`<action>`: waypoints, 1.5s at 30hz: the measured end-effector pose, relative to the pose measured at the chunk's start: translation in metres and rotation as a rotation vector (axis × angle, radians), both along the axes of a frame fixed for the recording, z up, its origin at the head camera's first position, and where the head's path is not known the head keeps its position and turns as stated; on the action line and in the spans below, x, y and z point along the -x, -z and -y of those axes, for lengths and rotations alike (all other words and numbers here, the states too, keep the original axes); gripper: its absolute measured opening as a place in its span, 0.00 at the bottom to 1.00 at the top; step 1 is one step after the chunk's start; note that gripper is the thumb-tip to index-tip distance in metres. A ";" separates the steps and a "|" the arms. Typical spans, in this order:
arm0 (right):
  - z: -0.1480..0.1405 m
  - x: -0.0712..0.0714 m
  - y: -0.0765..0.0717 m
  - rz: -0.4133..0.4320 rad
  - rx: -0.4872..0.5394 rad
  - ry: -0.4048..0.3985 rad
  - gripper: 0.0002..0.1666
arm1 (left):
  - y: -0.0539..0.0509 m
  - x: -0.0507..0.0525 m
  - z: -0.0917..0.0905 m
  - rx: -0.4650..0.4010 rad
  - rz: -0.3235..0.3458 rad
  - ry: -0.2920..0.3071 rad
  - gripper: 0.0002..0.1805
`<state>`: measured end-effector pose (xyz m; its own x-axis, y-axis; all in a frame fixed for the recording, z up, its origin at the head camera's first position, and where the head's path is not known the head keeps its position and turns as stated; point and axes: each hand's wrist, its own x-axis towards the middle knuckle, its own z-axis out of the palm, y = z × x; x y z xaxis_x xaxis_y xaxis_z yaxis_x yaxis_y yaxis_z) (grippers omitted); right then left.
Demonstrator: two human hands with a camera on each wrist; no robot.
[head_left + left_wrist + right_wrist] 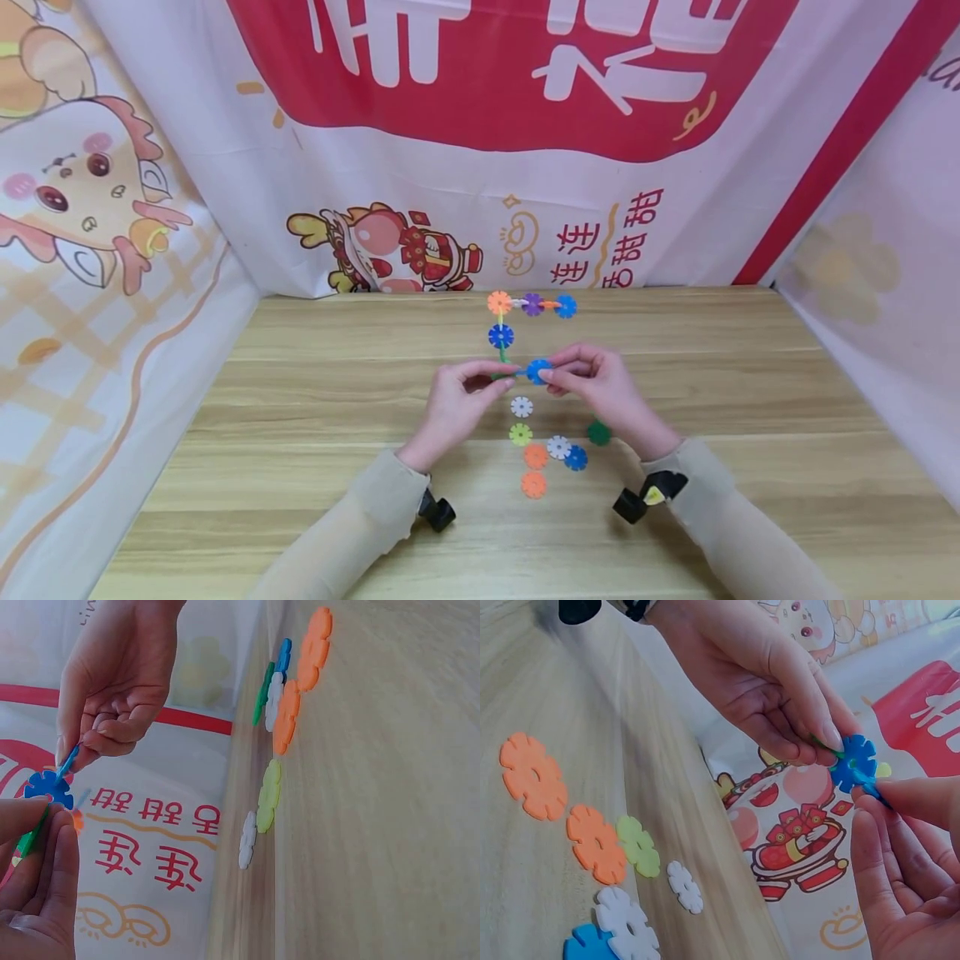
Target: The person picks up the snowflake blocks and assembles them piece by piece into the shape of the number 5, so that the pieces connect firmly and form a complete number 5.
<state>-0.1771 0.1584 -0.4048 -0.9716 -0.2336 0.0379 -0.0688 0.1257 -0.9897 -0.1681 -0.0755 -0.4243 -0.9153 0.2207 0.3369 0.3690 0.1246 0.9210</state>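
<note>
My left hand (pixel 461 404) pinches the near end of a chain of slotted flower-shaped plastic discs, at a blue disc (pixel 43 786) beside a green disc (pixel 31 834). Opposite, my right hand (pixel 603 387) pinches another blue disc (pixel 538 372) between thumb and fingers. In both wrist views the two blue discs meet edge to face at a slot; how deep they sit is hidden by the fingertips. Further up, the chain shows a dark blue disc (pixel 501 336) and an orange disc (pixel 498 302), then turns right past a purple disc (pixel 533 304) to a blue end disc (pixel 566 307).
Loose discs lie on the wooden table (pixel 315 467) below my hands: white (pixel 522 407), yellow-green (pixel 521 434), two orange (pixel 534 484), another white (pixel 558 447), blue (pixel 576 457) and green (pixel 598 432). A printed cloth (pixel 420 183) hangs behind the table.
</note>
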 end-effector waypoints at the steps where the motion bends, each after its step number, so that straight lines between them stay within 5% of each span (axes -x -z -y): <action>1: 0.001 0.000 0.000 -0.003 0.003 0.000 0.14 | 0.000 0.000 0.000 -0.003 0.000 -0.004 0.08; 17: 0.004 0.002 0.002 -0.037 0.020 0.024 0.16 | 0.002 0.002 -0.001 -0.001 0.016 0.006 0.10; 28: -0.009 0.006 0.003 -0.079 -0.018 0.032 0.15 | 0.004 -0.002 0.014 0.000 0.075 0.201 0.21; 36: -0.011 0.007 0.002 -0.058 -0.025 0.016 0.15 | 0.003 -0.001 0.012 -0.049 0.097 0.117 0.28; 45: -0.009 0.006 0.002 -0.072 -0.032 -0.004 0.14 | 0.004 0.001 0.007 -0.035 0.100 0.077 0.23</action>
